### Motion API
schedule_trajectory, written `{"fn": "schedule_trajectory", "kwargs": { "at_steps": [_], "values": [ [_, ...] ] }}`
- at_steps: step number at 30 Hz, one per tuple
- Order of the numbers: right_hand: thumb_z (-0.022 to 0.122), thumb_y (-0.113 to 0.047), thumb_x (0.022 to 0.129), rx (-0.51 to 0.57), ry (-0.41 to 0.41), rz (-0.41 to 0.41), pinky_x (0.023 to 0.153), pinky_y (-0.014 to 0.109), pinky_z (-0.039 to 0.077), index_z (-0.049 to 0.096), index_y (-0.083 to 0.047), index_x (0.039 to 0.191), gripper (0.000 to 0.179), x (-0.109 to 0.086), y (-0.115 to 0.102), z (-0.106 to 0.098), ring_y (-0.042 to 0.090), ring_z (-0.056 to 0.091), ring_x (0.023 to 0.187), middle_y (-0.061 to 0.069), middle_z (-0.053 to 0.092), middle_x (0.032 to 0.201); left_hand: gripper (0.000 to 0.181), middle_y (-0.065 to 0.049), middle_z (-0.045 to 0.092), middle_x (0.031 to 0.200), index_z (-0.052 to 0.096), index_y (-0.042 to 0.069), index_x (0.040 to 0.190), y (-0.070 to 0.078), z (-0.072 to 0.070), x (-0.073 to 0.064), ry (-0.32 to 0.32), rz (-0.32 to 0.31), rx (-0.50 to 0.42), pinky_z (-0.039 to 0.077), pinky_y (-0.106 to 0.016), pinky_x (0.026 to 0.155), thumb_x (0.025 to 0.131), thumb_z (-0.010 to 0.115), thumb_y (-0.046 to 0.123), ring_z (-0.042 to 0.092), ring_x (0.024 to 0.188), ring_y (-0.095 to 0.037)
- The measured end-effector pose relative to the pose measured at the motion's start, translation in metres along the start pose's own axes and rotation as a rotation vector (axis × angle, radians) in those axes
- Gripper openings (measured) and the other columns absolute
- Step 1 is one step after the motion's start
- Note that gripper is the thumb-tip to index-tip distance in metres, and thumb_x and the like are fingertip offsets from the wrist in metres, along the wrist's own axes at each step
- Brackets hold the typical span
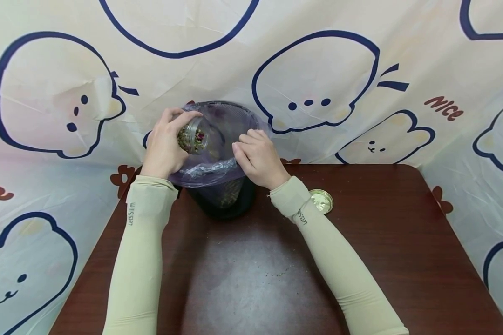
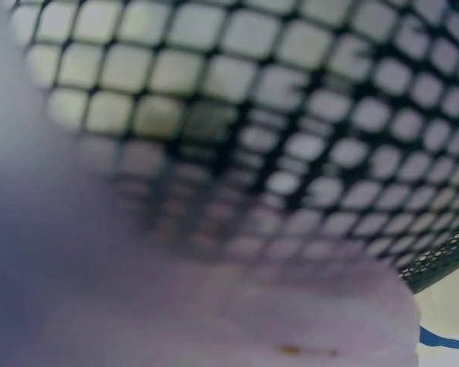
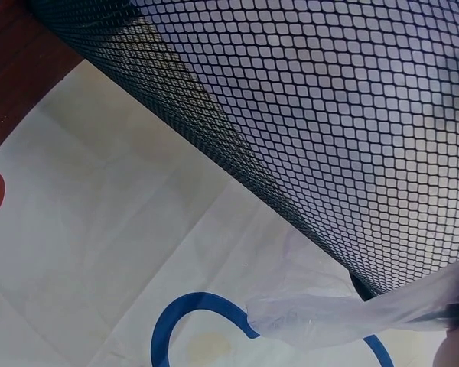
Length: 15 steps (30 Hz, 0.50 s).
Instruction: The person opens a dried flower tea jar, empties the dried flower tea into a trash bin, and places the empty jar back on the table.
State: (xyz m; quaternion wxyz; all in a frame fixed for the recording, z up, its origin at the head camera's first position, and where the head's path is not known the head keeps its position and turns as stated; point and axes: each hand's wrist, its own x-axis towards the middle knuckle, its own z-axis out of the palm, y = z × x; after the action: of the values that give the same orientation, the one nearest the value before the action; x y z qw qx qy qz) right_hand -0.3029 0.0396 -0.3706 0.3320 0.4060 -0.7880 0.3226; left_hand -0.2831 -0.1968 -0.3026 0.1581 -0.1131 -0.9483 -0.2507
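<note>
My left hand grips a clear glass jar by its side. The jar is tipped over the mouth of a mesh bin, and dried green and red plant bits show inside it. At the far rim of the bin's right side, my right hand, fingers curled, grips the purple plastic bag that lines the bin. The dark mesh bin stands on the table, leaning slightly. Its mesh wall fills much of the right wrist view; the left wrist view is blurred, with mesh close up.
A round gold-coloured lid lies on the brown table, by the right forearm. Small crumbs are scattered near the table's middle. Behind the bin hangs a cream sheet with cartoon outlines.
</note>
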Motion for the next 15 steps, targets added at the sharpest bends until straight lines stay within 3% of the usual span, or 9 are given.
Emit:
{"fn": "schedule_trajectory", "kwargs": {
  "at_steps": [15],
  "values": [
    [0.043, -0.019, 0.105, -0.002, 0.000, 0.005, 0.075, 0.037, 0.033, 0.051, -0.010, 0.066, 0.040, -0.0002, 0.0000, 0.0006, 0.022, 0.036, 0.068, 0.004, 0.040, 0.064, 0.096, -0.014, 0.045, 0.151, 0.060, 0.032, 0.144, 0.0021, -0.0006, -0.0001, 0.010, -0.001, 0.004, 0.038, -0.072, 0.108, 0.067, 0.080, -0.022, 0.042, 0.137, -0.045]
  ]
}}
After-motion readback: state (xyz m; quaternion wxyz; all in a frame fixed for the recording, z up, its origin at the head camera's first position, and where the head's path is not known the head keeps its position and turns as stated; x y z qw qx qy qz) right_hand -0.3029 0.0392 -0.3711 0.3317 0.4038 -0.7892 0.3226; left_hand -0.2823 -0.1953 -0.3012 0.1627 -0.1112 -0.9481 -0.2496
